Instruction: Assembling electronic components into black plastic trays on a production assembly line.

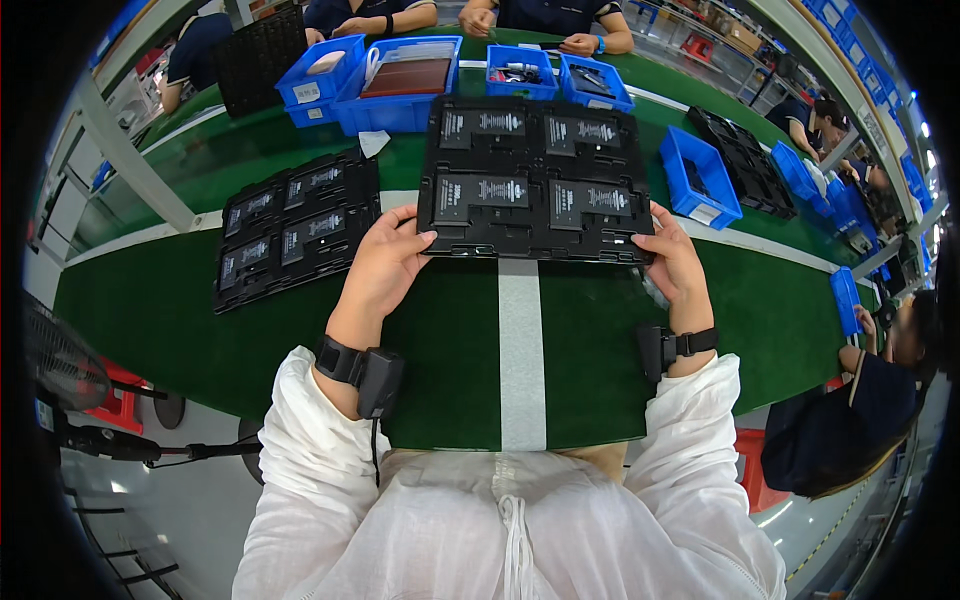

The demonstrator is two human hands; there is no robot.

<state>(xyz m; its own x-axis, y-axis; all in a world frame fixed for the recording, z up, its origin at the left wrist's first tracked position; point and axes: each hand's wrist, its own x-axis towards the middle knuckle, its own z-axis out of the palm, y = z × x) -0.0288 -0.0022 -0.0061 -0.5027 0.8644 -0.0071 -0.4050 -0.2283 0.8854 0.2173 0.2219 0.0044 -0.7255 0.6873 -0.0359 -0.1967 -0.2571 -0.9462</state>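
Observation:
Between my two hands is a black plastic tray (535,170) with flat black batteries (483,194) in its recesses. My left hand (390,250) grips the tray's near left corner, thumb on top and fingers beneath. At the near right corner my right hand (673,250) holds it the same way, and a bit of clear plastic shows by that palm. A second black tray (297,228), also with batteries in it, lies tilted on the green table to the left of my left hand.
Blue bins (400,112) with assorted items line the far side, and another blue bin (700,175) stands to the right. Beyond it lie stacked black trays (742,160). A white strip (522,350) crosses the green tabletop (440,360). Co-workers sit opposite and at right.

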